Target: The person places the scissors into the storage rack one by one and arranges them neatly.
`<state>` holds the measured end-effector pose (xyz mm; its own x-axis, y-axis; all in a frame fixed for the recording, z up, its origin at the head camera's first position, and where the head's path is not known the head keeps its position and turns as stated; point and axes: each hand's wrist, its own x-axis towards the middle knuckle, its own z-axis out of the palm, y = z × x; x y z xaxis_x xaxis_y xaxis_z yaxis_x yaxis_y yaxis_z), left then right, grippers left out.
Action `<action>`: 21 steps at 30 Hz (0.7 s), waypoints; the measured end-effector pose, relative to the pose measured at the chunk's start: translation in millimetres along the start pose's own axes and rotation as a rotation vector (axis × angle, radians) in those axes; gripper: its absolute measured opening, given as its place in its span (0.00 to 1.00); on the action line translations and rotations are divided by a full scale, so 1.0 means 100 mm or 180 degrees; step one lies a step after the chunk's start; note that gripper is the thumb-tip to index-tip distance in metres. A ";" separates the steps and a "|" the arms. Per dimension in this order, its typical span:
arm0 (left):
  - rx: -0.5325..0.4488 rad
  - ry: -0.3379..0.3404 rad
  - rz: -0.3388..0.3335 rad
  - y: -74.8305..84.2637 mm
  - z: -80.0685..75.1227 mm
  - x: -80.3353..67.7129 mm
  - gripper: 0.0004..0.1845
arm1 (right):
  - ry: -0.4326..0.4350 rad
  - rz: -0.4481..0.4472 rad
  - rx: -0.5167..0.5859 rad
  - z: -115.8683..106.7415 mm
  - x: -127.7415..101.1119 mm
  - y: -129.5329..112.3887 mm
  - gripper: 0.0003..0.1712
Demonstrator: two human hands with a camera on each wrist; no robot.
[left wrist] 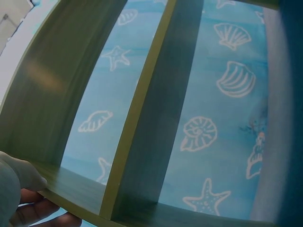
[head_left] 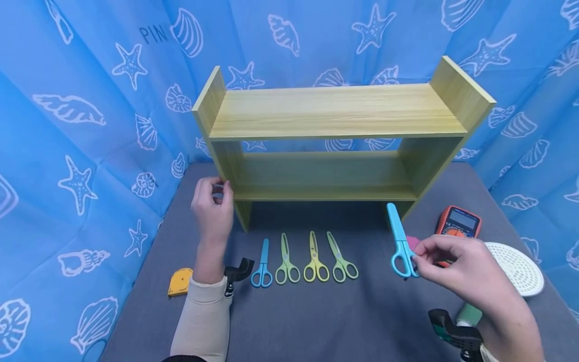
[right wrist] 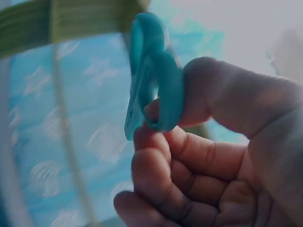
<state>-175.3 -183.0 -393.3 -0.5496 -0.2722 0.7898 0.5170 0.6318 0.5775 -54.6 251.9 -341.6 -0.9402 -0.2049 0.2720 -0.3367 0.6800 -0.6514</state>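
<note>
My right hand point(head_left: 470, 271) pinches a pair of blue scissors point(head_left: 399, 236) by a handle loop, raised above the table with the covered blades pointing up and away. In the right wrist view, the thumb and forefinger meet at the scissors' loops point(right wrist: 170, 90). My left hand point(head_left: 212, 208) grips the left side panel of a two-tier wooden shelf point(head_left: 325, 193); in the left wrist view the thumb point(left wrist: 31, 177) lies on one face of the panel and the fingers curl behind it. Blue scissors point(head_left: 262, 266), green scissors point(head_left: 286, 261), yellow scissors point(head_left: 314, 259) and more green scissors point(head_left: 341, 259) lie in a row before the shelf.
A yellow tape measure point(head_left: 181, 281) lies to the left. On the right are an orange multimeter point(head_left: 460, 222), a white perforated oval piece point(head_left: 515, 269), a pink item point(head_left: 412, 242) and a green object point(head_left: 469, 315), partly hidden by my right arm. Blue curtains surround the grey table.
</note>
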 end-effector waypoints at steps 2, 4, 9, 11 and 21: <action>-0.0002 -0.0002 0.0003 0.01 0.00 0.00 0.04 | 0.0025 -0.0097 0.0079 -0.12 0.05 -0.12 0.15; -0.0004 0.0013 0.0000 0.01 0.00 0.00 0.04 | 0.0059 -0.0160 0.0151 -0.24 0.11 -0.25 0.15; 0.0006 -0.0006 -0.0004 0.01 0.00 0.00 0.04 | 0.0217 -0.0148 0.0192 -0.52 0.34 -0.53 0.13; 0.0003 -0.0025 -0.0010 0.01 0.00 0.00 0.04 | 0.0291 -0.0086 0.0167 -0.61 0.47 -0.64 0.10; -0.0028 -0.0008 -0.0024 0.02 -0.01 0.00 0.03 | 0.0113 0.0140 0.0344 -0.77 1.30 -1.21 0.08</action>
<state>-173.7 -182.5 -391.7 -0.5552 -0.2752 0.7849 0.5185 0.6233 0.5853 -131.6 197.1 -173.0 -0.9524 -0.1502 0.2652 -0.3005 0.6074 -0.7353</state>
